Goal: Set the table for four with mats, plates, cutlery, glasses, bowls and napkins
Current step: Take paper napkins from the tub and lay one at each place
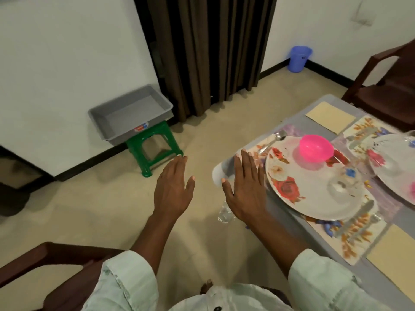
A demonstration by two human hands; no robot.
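A grey table point(226, 167) fills the right side. On a floral mat point(357, 239) lies a rose-patterned plate point(312, 198) holding a pink bowl point(316, 149) and a clear glass point(343, 187). A spoon point(272, 139) rests at the plate's far side and a fork point(354, 218) at its near side. Cream napkins point(330, 116) point(395, 250) lie at both ends. A second plate point(395, 158) sits further right. My left hand point(174, 187) hovers flat over the floor, fingers apart, empty. My right hand point(247, 187) is spread above the table's corner, empty.
An empty grey tray point(132, 115) sits on a green stool point(155, 151) by the wall. Dark curtains point(206, 52) hang behind. A blue bucket point(299, 58) stands in the far corner. Brown chairs point(386, 90) point(33, 265) stand at the far right and near left.
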